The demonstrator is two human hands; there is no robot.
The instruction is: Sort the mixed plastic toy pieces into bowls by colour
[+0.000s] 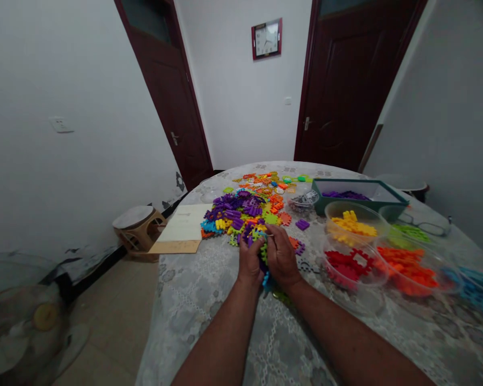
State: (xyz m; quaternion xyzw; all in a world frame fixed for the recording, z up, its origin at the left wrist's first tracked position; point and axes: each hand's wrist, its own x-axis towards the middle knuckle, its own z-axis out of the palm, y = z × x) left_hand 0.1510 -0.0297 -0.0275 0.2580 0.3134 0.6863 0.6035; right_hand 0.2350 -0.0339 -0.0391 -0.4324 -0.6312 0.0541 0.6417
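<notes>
My left hand (251,264) and my right hand (280,256) meet over the front of a heap of toy plastic gears (241,206). Both have bent fingers closed on a small cluster of plastic gear pieces (264,254), with green and purple parts showing between them. My fingers hide much of that cluster, so its exact shape cannot be made out. Blue pieces (266,280) show below the hands, and a yellow-green piece (280,296) lies by my right wrist. Just right of the heap are a loose purple piece (302,224) and a grey toothed piece (307,266).
Clear tubs hold yellow pieces (353,224), red pieces (348,264), orange pieces (406,268) and blue pieces (481,289). Behind them stands a green box (360,204) with purple pieces. Glasses (430,229) lie at right. An open notebook (184,225) overhangs the left table edge.
</notes>
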